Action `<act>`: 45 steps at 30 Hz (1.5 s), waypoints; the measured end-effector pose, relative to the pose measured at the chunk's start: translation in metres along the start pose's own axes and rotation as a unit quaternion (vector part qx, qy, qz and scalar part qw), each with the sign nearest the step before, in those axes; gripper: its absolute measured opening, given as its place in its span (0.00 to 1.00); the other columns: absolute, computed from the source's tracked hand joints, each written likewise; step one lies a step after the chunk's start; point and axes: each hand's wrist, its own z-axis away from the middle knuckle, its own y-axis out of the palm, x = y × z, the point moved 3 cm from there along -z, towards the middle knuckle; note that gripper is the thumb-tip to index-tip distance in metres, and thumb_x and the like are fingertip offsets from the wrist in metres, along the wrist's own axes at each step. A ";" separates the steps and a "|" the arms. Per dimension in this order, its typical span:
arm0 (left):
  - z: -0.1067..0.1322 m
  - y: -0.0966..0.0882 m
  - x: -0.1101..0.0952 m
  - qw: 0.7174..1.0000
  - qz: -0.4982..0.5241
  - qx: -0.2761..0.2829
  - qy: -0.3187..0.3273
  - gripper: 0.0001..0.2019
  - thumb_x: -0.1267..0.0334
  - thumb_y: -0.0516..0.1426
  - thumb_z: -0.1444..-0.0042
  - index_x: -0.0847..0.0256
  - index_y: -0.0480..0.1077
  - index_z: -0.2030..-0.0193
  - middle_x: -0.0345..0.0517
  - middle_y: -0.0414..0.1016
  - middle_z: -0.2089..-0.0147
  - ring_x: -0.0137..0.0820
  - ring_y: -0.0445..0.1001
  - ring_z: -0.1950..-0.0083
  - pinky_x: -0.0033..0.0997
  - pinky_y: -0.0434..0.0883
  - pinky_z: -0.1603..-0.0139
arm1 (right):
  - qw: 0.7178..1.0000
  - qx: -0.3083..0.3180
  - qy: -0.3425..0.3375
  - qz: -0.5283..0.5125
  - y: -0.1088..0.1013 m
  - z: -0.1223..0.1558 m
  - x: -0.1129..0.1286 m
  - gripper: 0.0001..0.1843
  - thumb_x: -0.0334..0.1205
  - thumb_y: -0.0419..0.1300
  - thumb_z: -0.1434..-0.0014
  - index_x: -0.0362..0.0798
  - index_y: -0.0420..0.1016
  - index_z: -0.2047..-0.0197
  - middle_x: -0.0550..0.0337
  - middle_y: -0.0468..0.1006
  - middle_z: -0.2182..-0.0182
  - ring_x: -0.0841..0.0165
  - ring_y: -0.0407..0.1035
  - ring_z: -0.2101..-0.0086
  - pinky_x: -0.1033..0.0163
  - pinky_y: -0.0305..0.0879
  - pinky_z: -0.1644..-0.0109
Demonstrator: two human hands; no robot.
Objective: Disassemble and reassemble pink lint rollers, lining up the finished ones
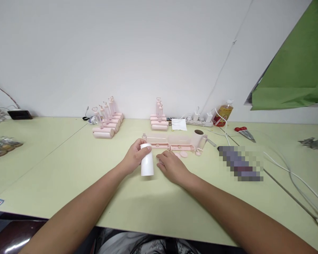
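Note:
My left hand (136, 155) grips a white lint-roller refill roll (147, 163), thumb across its upper end, tilted just above the table. To its right, my right hand (172, 165) is low at the tabletop, fingers bent and close together; whatever lies under the fingertips is hidden. Beside those fingers are flat pink discs (183, 154). Just beyond both hands lie long pink half-shell cases (180, 147) and pale clear covers (159, 138). Another roll with a brown core (198, 135) stands behind on the right, near a clear handle (202, 141).
Pink lint rollers with upright handles stand in a left row (103, 132) and a middle row (159, 125). Along the wall are a power strip (198, 123), white paper (179, 124) and a drink bottle (224, 113). Red-handled scissors (243, 132) and loose cables (288, 169) lie right.

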 end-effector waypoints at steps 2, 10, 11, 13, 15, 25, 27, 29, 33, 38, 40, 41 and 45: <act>0.000 -0.001 0.000 1.000 0.011 -0.016 -0.009 0.15 0.53 0.59 0.50 0.57 0.57 0.66 0.30 0.58 0.77 0.21 0.58 0.80 0.19 0.56 0.83 | 1.000 0.024 -0.006 0.011 -0.002 0.001 -0.001 0.10 0.36 0.52 0.36 0.47 0.72 0.55 0.52 0.70 0.61 0.61 0.63 0.59 0.58 0.60 0.58; -0.005 -0.003 0.004 0.998 0.059 -0.037 0.004 0.20 0.50 0.61 0.50 0.57 0.54 0.70 0.33 0.65 0.81 0.23 0.61 0.85 0.20 0.55 0.89 | 0.998 0.025 0.034 0.050 -0.012 0.005 -0.003 0.08 0.37 0.53 0.36 0.46 0.72 0.60 0.52 0.66 0.60 0.63 0.63 0.62 0.62 0.57 0.65; -0.005 -0.003 0.004 0.997 0.065 -0.037 0.006 0.20 0.51 0.61 0.50 0.57 0.54 0.70 0.34 0.66 0.81 0.24 0.63 0.85 0.21 0.57 0.89 | 0.998 0.021 0.036 0.042 -0.013 0.005 -0.003 0.07 0.37 0.53 0.37 0.46 0.72 0.61 0.52 0.66 0.60 0.64 0.63 0.62 0.62 0.57 0.66; -0.006 -0.004 0.003 0.996 0.077 -0.046 0.002 0.19 0.51 0.61 0.50 0.58 0.54 0.70 0.35 0.67 0.81 0.25 0.66 0.84 0.21 0.60 0.88 | 0.999 0.011 0.034 0.022 -0.015 0.004 -0.002 0.07 0.37 0.53 0.37 0.45 0.71 0.63 0.52 0.66 0.61 0.64 0.64 0.63 0.62 0.58 0.65; -0.006 -0.005 0.002 0.994 0.090 -0.064 -0.009 0.18 0.53 0.60 0.49 0.58 0.54 0.70 0.34 0.66 0.80 0.25 0.66 0.84 0.22 0.61 0.88 | 1.000 0.004 0.023 -0.003 -0.015 0.006 -0.001 0.07 0.36 0.53 0.37 0.46 0.70 0.65 0.53 0.66 0.61 0.65 0.64 0.65 0.62 0.59 0.64; -0.006 -0.008 0.002 0.983 0.137 -0.110 -0.059 0.10 0.57 0.54 0.46 0.60 0.62 0.60 0.34 0.64 0.80 0.24 0.62 0.85 0.22 0.57 0.88 | 0.961 -0.145 -0.037 -0.233 -0.029 0.016 0.000 0.13 0.27 0.49 0.41 0.49 0.71 0.59 0.56 0.71 0.64 0.66 0.67 0.63 0.60 0.64 0.59; -0.005 -0.002 0.005 0.984 0.139 -0.097 -0.058 0.13 0.55 0.54 0.45 0.59 0.62 0.57 0.33 0.63 0.81 0.25 0.62 0.85 0.23 0.58 0.87 | 0.917 -0.245 -0.037 -0.312 -0.040 0.019 0.001 0.10 0.30 0.49 0.39 0.50 0.70 0.61 0.58 0.71 0.65 0.66 0.67 0.65 0.60 0.64 0.61; -0.004 0.010 0.011 0.985 0.147 -0.061 -0.067 0.15 0.52 0.52 0.43 0.59 0.62 0.55 0.34 0.64 0.82 0.26 0.62 0.85 0.23 0.60 0.86 | 0.877 -0.308 -0.017 -0.368 -0.048 0.022 0.002 0.09 0.33 0.50 0.38 0.50 0.70 0.63 0.59 0.71 0.67 0.67 0.66 0.68 0.61 0.64 0.63; 0.003 0.035 0.025 0.977 0.189 0.033 -0.091 0.13 0.53 0.51 0.42 0.58 0.61 0.55 0.35 0.65 0.81 0.27 0.63 0.83 0.24 0.61 0.84 | 0.838 -0.342 0.059 -0.421 -0.050 0.022 -0.002 0.06 0.37 0.51 0.38 0.50 0.69 0.62 0.60 0.70 0.69 0.69 0.64 0.70 0.62 0.64 0.66; 0.010 0.048 0.028 0.963 0.225 0.109 -0.100 0.09 0.55 0.52 0.42 0.58 0.60 0.59 0.37 0.65 0.80 0.28 0.64 0.81 0.24 0.61 0.81 | 0.839 -0.359 0.060 -0.404 -0.049 0.022 -0.005 0.08 0.42 0.51 0.36 0.50 0.69 0.58 0.57 0.72 0.65 0.65 0.67 0.62 0.58 0.65 0.57; 0.011 0.049 0.028 0.961 0.221 0.133 -0.101 0.10 0.55 0.51 0.41 0.58 0.60 0.59 0.37 0.66 0.80 0.28 0.64 0.81 0.24 0.61 0.80 | 0.848 -0.367 0.052 -0.378 -0.050 0.023 -0.003 0.10 0.43 0.49 0.35 0.50 0.69 0.58 0.56 0.73 0.64 0.64 0.67 0.61 0.57 0.66 0.55; 0.012 0.049 0.029 0.961 0.217 0.143 -0.098 0.10 0.55 0.51 0.41 0.58 0.60 0.58 0.38 0.66 0.80 0.28 0.64 0.81 0.24 0.62 0.80 | 0.853 -0.371 0.049 -0.364 -0.051 0.024 -0.002 0.11 0.44 0.49 0.34 0.51 0.69 0.58 0.55 0.73 0.62 0.63 0.67 0.59 0.56 0.66 0.54; 0.011 0.047 0.030 0.962 0.195 0.167 -0.090 0.11 0.55 0.52 0.43 0.58 0.61 0.56 0.38 0.67 0.79 0.28 0.64 0.81 0.25 0.61 0.80 | 0.866 -0.363 0.020 -0.342 -0.051 0.028 0.002 0.16 0.45 0.45 0.32 0.51 0.69 0.51 0.52 0.73 0.52 0.61 0.67 0.52 0.53 0.65 0.47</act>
